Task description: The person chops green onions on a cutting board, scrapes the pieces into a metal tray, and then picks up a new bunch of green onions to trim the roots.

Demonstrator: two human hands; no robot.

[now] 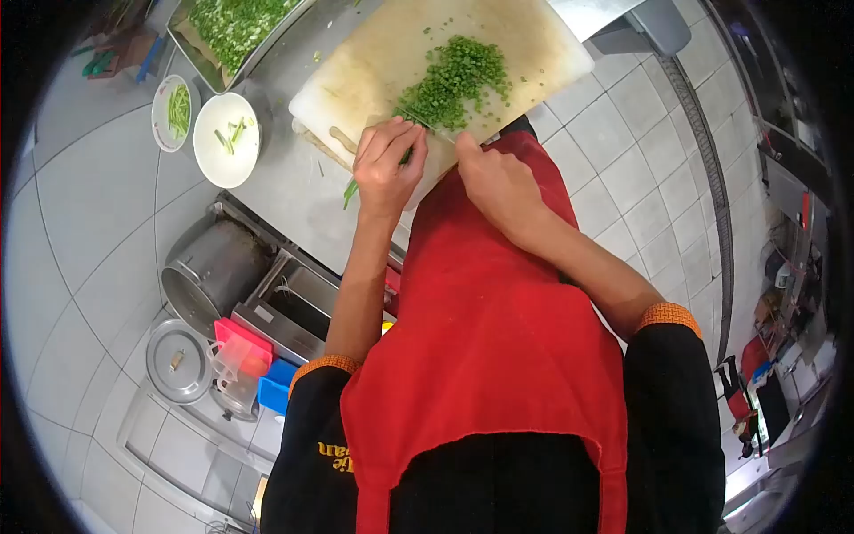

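My left hand [387, 165] is closed round a bunch of green onions [350, 192], whose stalks stick out below the fingers at the near edge of the cutting board [374, 67]. My right hand [503, 182] grips a knife [440, 133]; its handle is hidden in the fist and only a thin strip of blade shows, pointing toward the left fingers. Just beyond the blade, a heap of finely chopped green onion [458, 80] spreads over the worn white board.
A metal tray [213, 76] of chopped greens stands at the upper left. Two white bowls, one nearer [213, 169] and one farther [157, 116], hold green pieces. A large pot [191, 280], a lid [178, 360] and a blue container [277, 384] lie left. Tiled floor [632, 160] shows right.
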